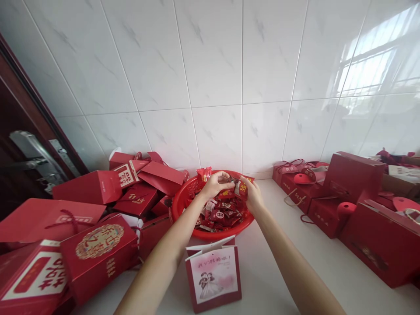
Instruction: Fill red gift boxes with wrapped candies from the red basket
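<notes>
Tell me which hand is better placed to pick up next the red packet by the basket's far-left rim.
Probably the left hand: it is right beside that red packet. The right hand is farther across the basket and holds a small wrapped piece.

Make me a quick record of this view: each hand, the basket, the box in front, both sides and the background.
Left hand: left hand over the basket, fingers bent; grip unclear
Right hand: right hand holding a red-wrapped piece
Basket: red basket, holding many small wrapped pieces
Front: printed box, upright, couple drawing facing the camera
Left side: jumbled pile of red boxes
Right side: row of dark red boxes
Background: white tiled wall; door handle at far left
</notes>
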Motion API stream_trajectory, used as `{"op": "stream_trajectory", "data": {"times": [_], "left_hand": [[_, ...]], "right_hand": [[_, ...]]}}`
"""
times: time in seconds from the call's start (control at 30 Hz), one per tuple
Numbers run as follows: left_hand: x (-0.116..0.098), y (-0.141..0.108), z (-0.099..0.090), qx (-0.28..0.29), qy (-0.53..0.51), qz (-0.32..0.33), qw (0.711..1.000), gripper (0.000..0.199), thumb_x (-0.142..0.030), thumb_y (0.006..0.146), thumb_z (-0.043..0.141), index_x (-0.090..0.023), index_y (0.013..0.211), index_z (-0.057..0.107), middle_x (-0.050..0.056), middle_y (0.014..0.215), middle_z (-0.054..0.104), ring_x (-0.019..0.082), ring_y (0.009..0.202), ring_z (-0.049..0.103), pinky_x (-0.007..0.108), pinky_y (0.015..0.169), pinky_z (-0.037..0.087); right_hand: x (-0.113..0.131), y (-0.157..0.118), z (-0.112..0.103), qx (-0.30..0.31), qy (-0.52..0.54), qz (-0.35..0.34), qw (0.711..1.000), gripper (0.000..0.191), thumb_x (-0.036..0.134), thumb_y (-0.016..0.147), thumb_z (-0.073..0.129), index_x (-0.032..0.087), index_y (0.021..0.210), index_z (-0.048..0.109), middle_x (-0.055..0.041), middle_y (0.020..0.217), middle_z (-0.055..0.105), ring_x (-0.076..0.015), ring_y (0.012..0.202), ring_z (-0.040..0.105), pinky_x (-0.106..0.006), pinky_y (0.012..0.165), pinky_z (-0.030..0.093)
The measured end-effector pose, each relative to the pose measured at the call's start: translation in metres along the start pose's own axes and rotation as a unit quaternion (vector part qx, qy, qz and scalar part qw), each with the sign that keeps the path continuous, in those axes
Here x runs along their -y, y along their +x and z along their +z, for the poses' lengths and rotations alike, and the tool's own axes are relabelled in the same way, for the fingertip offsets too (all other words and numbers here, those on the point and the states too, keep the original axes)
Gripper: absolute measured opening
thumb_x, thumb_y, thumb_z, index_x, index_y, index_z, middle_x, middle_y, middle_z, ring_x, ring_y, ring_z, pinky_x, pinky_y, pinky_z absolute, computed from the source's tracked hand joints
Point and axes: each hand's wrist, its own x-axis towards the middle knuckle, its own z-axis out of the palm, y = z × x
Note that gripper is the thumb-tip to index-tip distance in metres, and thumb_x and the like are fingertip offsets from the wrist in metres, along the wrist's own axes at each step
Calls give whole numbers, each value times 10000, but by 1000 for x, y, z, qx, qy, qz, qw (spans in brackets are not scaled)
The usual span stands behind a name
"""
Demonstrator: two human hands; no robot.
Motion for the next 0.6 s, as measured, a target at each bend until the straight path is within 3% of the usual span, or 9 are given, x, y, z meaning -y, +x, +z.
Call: {"op": "stream_trajectory", "data": {"times": [0.17, 0.3, 0.43, 0.5, 0.6], "left_hand": [[5, 0, 4, 56, 3, 7, 998, 446, -328, 533, 911, -157, 848, 645, 17, 889, 688, 177, 883, 649, 347, 874, 507], [7, -2, 4, 50, 31, -12, 998, 436, -214, 608, 862, -165, 984, 648, 51, 1012, 711, 192, 995, 657, 345, 927, 501], [8, -2, 3, 73, 75, -30, 994, 327, -140, 685, 727, -166, 1003, 657, 56, 1035, 726, 183, 929, 676, 313, 869, 525], [12, -2, 2, 96, 152, -49, 982, 234, -142, 743, 615, -164, 969, 672, 49, 998, 742, 182, 901, 688, 296, 837, 530], [22, -2, -2, 119, 299, -89, 942, 212, -135, 741, 556, -167, 890, 704, 42, 928, 761, 200, 884, 698, 274, 772, 519]], "right_hand": [[1, -4, -1, 52, -14, -10, 999, 343, 242, 521, 854, 154, 808, 688, -44, 760, 753, -165, 643, 685, -246, 588, 558], [-3, -1, -3, 27, -8, -27, 999, 391, 239, 505, 878, 131, 835, 696, -56, 751, 753, -166, 622, 687, -242, 563, 558], [-6, 4, -6, 2, 10, -40, 999, 399, 259, 539, 884, 138, 868, 695, -61, 781, 761, -192, 674, 713, -268, 606, 586], [-6, 6, -6, -11, 24, -47, 999, 368, 268, 565, 876, 149, 856, 685, -49, 765, 756, -192, 670, 713, -271, 607, 588], [-6, 6, -5, -33, 44, -49, 997, 339, 261, 579, 861, 166, 838, 665, -21, 720, 740, -175, 620, 693, -261, 570, 576]]}}
